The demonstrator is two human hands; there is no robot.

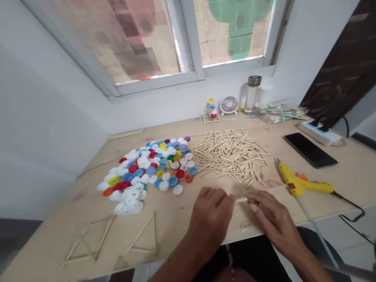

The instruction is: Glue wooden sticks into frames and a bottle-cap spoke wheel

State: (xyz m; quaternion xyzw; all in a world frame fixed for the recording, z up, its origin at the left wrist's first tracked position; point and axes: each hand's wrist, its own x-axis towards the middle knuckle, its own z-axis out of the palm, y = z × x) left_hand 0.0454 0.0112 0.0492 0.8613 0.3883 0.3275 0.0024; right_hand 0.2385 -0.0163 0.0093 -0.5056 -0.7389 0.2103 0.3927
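Note:
Both hands are close together over the front edge of the table. A short pale wooden stick (241, 200) spans the gap between them. My right hand (272, 219) pinches its right end between thumb and fingers. My left hand (209, 213) is closed, knuckles up, at the stick's other end; its fingertips are mostly hidden. Behind the hands lies a heap of loose wooden sticks (230, 154). Left of my left hand, a triangle of sticks (155, 231) and a larger four-sided stick frame (101, 239) lie flat. A yellow glue gun (298, 184) rests to the right of my right hand.
Coloured bottle caps (151, 170) spread over the left half of the table (73, 211). A phone (310, 149) and power strip (320, 133) are at right. Along the wall stand a small fan (229, 105), a stick-and-cap figure (212, 111), a glass bottle (252, 96) and bagged sticks (282, 111).

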